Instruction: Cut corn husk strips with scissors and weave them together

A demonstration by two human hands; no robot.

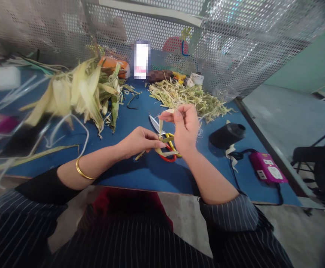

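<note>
My left hand (141, 143) is closed in a pinch on a small piece woven from pale green husk strips (160, 140), whose loose ends stick out to several sides. To its right, my right hand (185, 128) is raised with thumb and fingers pinched on the end of one husk strip (161, 124) that runs up from the woven piece. Scissors (155, 124) with red and yellow handles lie on the blue table just behind and under the piece, partly hidden by my hands.
Large husks (81, 89) lie at the back left, shredded husk (185, 96) at the back right. A black thread cone (227, 135) and magenta box (268, 167) with a cable are right. A white cable (86, 130) curves near my left forearm. Mesh panels (151, 22) stand behind.
</note>
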